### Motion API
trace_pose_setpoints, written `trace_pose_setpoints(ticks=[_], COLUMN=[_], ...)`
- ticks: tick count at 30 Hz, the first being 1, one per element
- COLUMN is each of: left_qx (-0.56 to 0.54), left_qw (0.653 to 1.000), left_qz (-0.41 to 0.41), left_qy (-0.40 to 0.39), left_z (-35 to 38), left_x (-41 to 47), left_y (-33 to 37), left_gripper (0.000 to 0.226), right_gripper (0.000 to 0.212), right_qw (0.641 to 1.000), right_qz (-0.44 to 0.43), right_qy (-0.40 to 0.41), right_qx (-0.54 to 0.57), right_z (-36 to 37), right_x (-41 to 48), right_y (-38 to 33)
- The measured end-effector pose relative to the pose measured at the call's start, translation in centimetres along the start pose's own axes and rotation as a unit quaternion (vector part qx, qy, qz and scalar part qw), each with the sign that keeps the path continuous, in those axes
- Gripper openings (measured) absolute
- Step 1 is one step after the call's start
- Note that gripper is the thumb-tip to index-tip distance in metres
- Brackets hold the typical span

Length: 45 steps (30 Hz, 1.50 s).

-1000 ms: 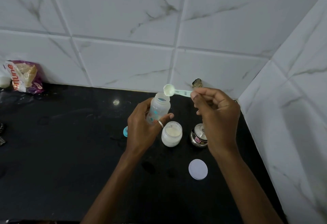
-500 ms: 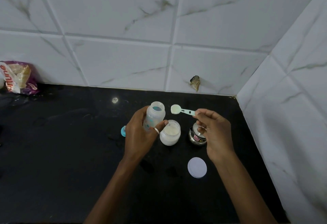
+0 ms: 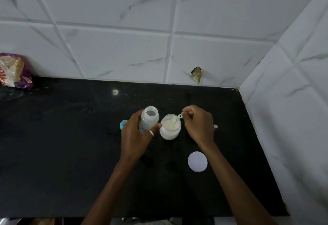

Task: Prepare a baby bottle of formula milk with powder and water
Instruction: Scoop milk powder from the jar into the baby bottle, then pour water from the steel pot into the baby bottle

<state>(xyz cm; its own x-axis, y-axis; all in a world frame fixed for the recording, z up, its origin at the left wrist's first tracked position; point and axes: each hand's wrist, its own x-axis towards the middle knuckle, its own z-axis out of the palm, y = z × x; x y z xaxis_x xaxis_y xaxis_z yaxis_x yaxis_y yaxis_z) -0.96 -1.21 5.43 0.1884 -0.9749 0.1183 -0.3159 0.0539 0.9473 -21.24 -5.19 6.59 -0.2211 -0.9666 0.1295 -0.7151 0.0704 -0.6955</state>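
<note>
My left hand [image 3: 135,136] grips an open, clear baby bottle [image 3: 150,118] with a teal print, held upright just above the black counter. Right beside it stands an open white jar of formula powder [image 3: 170,127]. My right hand [image 3: 198,123] pinches the handle of a pale green scoop [image 3: 176,118], whose bowl is dipped into the powder in the jar. A teal bottle part [image 3: 123,124] peeks out behind my left hand.
The jar's round white lid [image 3: 197,161] lies on the black counter [image 3: 62,144] near my right forearm. A steel container is mostly hidden behind my right hand. A snack bag [image 3: 15,71] leans against the tiled wall at far left. Tiled walls close the back and right.
My right hand has come down from above the bottle's mouth and put the scoop into the powder jar. My left hand has lowered the bottle.
</note>
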Motion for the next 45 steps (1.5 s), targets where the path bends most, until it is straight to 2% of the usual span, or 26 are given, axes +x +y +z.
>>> trace_pose_setpoints(ticks=[3, 8, 12, 20, 25, 31, 39, 42, 45], left_qx=[0.01, 0.013, 0.009, 0.003, 0.006, 0.008, 0.012, 0.013, 0.02], left_qw=[1.0, 1.0, 1.0, 1.0, 1.0, 1.0, 0.999, 0.999, 0.999], left_qz=[-0.001, -0.007, -0.015, -0.016, -0.023, -0.021, -0.011, -0.004, 0.001], left_qy=[-0.002, -0.007, -0.006, -0.012, -0.016, -0.016, -0.027, -0.033, -0.036], left_z=[-0.2, -0.6, -0.8, -0.7, -0.4, 0.2, 1.0, 1.4, 1.7], left_x=[-0.2, -0.5, -0.5, -0.3, 0.0, 0.1, -0.2, -0.4, -0.7], left_y=[-0.4, -0.9, -1.3, -1.6, -1.8, -1.6, -1.2, -1.1, -0.9], left_gripper=[0.057, 0.055, 0.055, 0.055, 0.057, 0.057, 0.057, 0.06, 0.06], right_gripper=[0.01, 0.019, 0.02, 0.021, 0.025, 0.023, 0.02, 0.018, 0.019], right_qw=[0.993, 0.966, 0.958, 0.955, 0.967, 0.983, 0.992, 0.994, 0.991], right_qz=[-0.045, -0.045, -0.033, -0.046, -0.057, -0.075, -0.108, -0.087, -0.027], right_qy=[-0.042, -0.141, -0.185, -0.189, -0.178, -0.129, -0.052, -0.02, 0.009], right_qx=[-0.1, -0.214, -0.219, -0.223, -0.17, -0.109, 0.028, 0.068, 0.134], right_z=[2.0, 4.2, 5.1, 5.5, 5.1, 4.4, 1.6, 0.2, -1.0], right_x=[0.5, 1.3, 1.8, 2.8, 2.9, 3.1, 2.9, 3.2, 3.6], right_y=[0.5, 1.1, 1.6, 2.3, 3.1, 3.2, 3.9, 5.2, 7.1])
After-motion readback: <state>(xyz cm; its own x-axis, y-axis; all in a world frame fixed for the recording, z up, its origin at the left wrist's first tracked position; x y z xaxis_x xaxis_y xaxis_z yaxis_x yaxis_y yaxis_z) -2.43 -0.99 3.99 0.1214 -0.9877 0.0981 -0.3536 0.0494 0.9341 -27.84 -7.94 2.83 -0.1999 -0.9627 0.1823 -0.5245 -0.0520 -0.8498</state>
